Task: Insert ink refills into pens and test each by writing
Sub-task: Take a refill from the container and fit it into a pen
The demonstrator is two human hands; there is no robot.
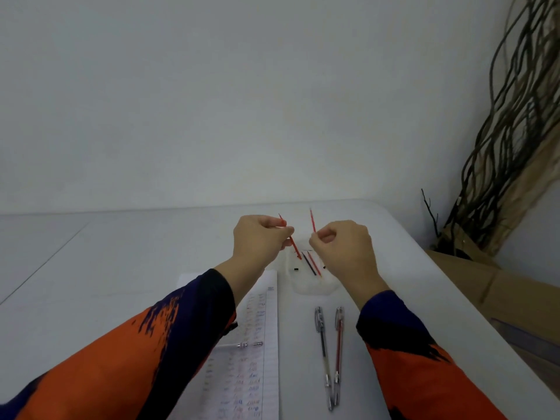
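My left hand [260, 241] pinches a thin red ink refill [293, 245] that slants down to the right. A second red refill [312, 220] stands nearly upright, pinched by my right hand [345, 247]. Both hands hover above a clear plastic bag [313, 281] holding a dark refill [310, 263], a red one and small black caps. Two assembled pens lie side by side near my right forearm: a black-ink pen [323, 353] and a red-ink pen [338, 350]. A clear pen barrel with a metal tip [242, 345] lies across the lined paper [254, 359].
The paper carries rows of coloured scribbles. A white table [91, 268] meets a white wall at the back. Brown cardboard [485, 283] and a bundle of dry twigs [500, 131] stand beyond the table's right edge.
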